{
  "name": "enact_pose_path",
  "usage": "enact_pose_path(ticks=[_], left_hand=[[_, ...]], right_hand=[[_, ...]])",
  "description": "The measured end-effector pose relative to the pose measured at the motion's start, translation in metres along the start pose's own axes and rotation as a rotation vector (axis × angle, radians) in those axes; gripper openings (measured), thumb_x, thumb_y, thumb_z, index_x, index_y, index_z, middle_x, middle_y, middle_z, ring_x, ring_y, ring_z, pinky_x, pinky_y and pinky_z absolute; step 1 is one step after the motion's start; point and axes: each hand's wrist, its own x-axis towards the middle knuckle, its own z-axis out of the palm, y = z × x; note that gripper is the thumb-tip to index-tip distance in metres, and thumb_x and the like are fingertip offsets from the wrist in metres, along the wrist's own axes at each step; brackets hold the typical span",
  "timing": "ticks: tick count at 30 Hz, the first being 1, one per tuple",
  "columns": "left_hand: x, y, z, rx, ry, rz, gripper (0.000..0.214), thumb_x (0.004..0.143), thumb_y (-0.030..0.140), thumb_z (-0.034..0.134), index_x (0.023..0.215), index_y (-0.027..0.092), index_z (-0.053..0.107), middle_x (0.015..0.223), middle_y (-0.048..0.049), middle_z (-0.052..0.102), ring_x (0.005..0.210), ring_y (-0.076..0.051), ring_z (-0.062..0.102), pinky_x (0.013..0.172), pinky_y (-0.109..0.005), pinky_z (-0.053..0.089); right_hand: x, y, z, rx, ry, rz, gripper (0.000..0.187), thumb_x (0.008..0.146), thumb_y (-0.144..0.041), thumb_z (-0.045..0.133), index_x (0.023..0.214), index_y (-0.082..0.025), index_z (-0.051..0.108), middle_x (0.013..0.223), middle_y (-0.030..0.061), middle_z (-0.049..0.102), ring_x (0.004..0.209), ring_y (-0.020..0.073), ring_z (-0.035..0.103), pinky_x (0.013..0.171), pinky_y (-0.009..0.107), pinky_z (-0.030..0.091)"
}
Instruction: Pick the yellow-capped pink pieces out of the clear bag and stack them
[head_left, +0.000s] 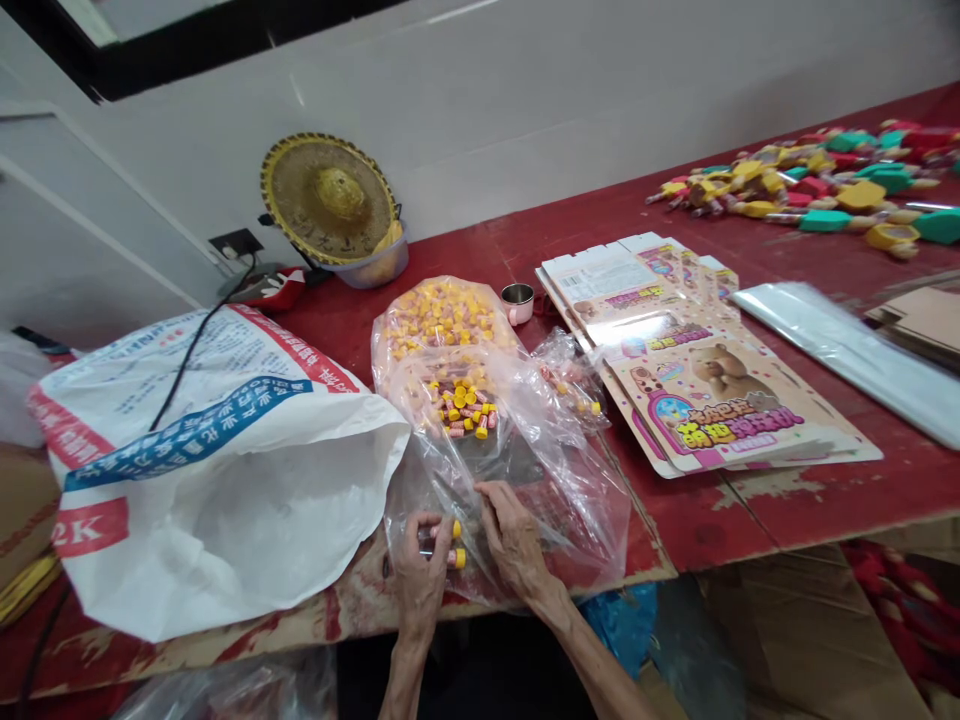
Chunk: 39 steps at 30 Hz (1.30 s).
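Left hand (420, 570) curls closed around two yellow-capped pink tubes (456, 545), its fingertips pinching them at the near edge of a clear plastic bag (581, 505); right hand (514, 535) sits just beside it, fingers bent down onto the bag, though whether they grip the film is hard to tell; more of the tubes lie heaped inside the bag (461, 408), directly ahead of the hands; behind that heap, a second clear bag of loose yellow caps (442, 320) slumps on the red-painted desk (787, 520), with a small steel cup with a pink handle (517, 303) just beyond it; to the left, a white woven sack (217, 490) with red and blue print lies open against the bags; to the right, a stack of flat printed cardboard box blanks (720, 400) shows a capybara; further right lie a roll of clear film (847, 360) and brown cardboard sheets (919, 320); a heap of colourful pieces (810, 185) fills the far corner, and a straw hat (328, 198) leans on a plastic bowl (379, 262) against the wall.
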Motion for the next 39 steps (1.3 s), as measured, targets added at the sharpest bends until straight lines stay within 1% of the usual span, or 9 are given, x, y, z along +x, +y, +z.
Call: enact_pose_path(ticks=[8, 13, 15, 25, 32, 35, 39], left_hand=[[-0.0007, -0.0076, 0.0009, 0.079, 0.045, 0.083, 0.047, 0.085, 0.069, 0.065, 0.081, 0.022, 0.067, 0.078, -0.0053, 0.071, 0.072, -0.021, 0.069, 0.066, -0.034, 0.059], [-0.0034, -0.0032, 0.0025, 0.0, 0.038, 0.028, 0.05, 0.082, 0.071, 0.065, 0.081, 0.022, 0.065, 0.076, -0.0042, 0.069, 0.065, -0.02, 0.068, 0.056, -0.031, 0.059], [-0.0044, -0.0009, 0.0032, -0.023, 0.043, 0.019, 0.049, 0.081, 0.071, 0.067, 0.081, 0.021, 0.065, 0.075, -0.0041, 0.068, 0.064, -0.019, 0.067, 0.054, -0.03, 0.058], [-0.0045, -0.0015, 0.0022, 0.013, 0.055, 0.014, 0.046, 0.08, 0.068, 0.067, 0.08, 0.022, 0.065, 0.077, -0.0046, 0.069, 0.067, -0.02, 0.068, 0.06, -0.032, 0.06], [-0.0046, -0.0068, 0.0025, 0.057, 0.06, 0.028, 0.047, 0.08, 0.07, 0.066, 0.081, 0.022, 0.066, 0.078, -0.0048, 0.069, 0.07, -0.021, 0.068, 0.065, -0.034, 0.059], [-0.0051, -0.0058, 0.003, 0.034, 0.059, 0.013, 0.049, 0.079, 0.071, 0.067, 0.081, 0.022, 0.065, 0.077, -0.0046, 0.069, 0.069, -0.021, 0.068, 0.063, -0.034, 0.059], [-0.0053, 0.0006, 0.004, -0.016, 0.061, -0.017, 0.051, 0.077, 0.072, 0.069, 0.079, 0.022, 0.064, 0.076, -0.0045, 0.068, 0.066, -0.02, 0.068, 0.059, -0.033, 0.06]], right_hand=[[0.0005, 0.0004, 0.0012, -0.004, 0.005, -0.007, 0.032, 0.101, -0.01, 0.041, 0.12, -0.021, 0.065, 0.105, 0.0075, 0.072, 0.096, 0.0211, 0.072, 0.082, 0.032, 0.058], [0.0004, 0.0008, 0.0022, -0.003, 0.015, -0.012, 0.033, 0.101, -0.009, 0.041, 0.119, -0.021, 0.065, 0.105, 0.0072, 0.071, 0.096, 0.0206, 0.072, 0.082, 0.031, 0.057], [0.0005, 0.0008, 0.0024, -0.005, 0.014, -0.016, 0.034, 0.1, -0.009, 0.041, 0.12, -0.022, 0.065, 0.105, 0.0068, 0.071, 0.096, 0.0204, 0.072, 0.082, 0.03, 0.057], [-0.0004, 0.0022, 0.0038, 0.009, 0.011, -0.012, 0.037, 0.097, -0.006, 0.042, 0.121, -0.022, 0.064, 0.108, 0.0069, 0.071, 0.098, 0.0211, 0.071, 0.083, 0.032, 0.058], [-0.0004, 0.003, 0.0049, 0.0, -0.006, -0.006, 0.035, 0.098, -0.007, 0.043, 0.121, -0.022, 0.063, 0.107, 0.0074, 0.07, 0.097, 0.0222, 0.07, 0.083, 0.033, 0.058], [-0.0004, 0.0023, 0.0052, -0.001, -0.007, 0.002, 0.034, 0.098, -0.007, 0.042, 0.121, -0.022, 0.063, 0.108, 0.0074, 0.07, 0.097, 0.0224, 0.07, 0.083, 0.033, 0.059], [-0.0002, 0.0015, 0.0044, 0.011, -0.009, 0.005, 0.035, 0.098, -0.007, 0.042, 0.121, -0.022, 0.064, 0.108, 0.0072, 0.07, 0.097, 0.0218, 0.07, 0.084, 0.033, 0.059]])
